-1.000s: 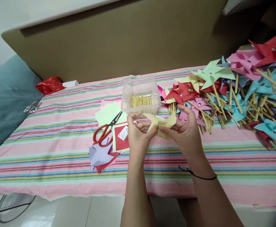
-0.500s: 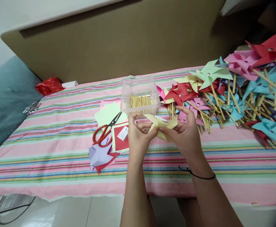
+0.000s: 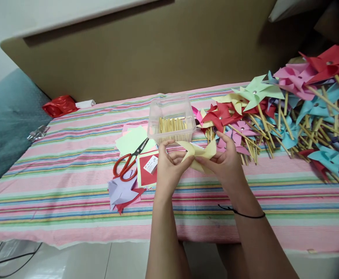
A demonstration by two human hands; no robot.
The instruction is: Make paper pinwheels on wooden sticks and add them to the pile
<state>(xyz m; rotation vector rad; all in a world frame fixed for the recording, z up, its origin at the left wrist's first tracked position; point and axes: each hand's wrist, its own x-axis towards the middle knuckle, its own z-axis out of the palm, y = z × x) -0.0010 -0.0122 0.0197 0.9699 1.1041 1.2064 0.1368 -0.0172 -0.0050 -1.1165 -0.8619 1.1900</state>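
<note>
Between my two hands is a pale yellow paper pinwheel [image 3: 202,152], its corners folded in toward the centre. My left hand [image 3: 172,164] pinches it near the middle with the thumb. From the other side my right hand [image 3: 223,161] presses its thumb at the same centre, the index finger raised. Just beyond stands a clear plastic box [image 3: 172,104] holding thin wooden sticks [image 3: 173,124]. Left of my hands lie red-handled scissors [image 3: 130,161], a small white card [image 3: 151,164] on red paper squares [image 3: 147,178], and light green sheets [image 3: 131,141].
Finished pinwheels [image 3: 258,92] on sticks are heaped along the right side. Cut purple paper [image 3: 123,190] lies at the front left. A red plastic bag [image 3: 60,106] and metal clips [image 3: 38,133] sit at the far left. A striped cloth [image 3: 70,174] covers the surface, with a brown backrest [image 3: 128,50] behind.
The right-hand flap of the yellow paper pinwheel now points more upward. My hands have stayed nearly in place, pinching the centre; the whole view has shifted slightly.
</note>
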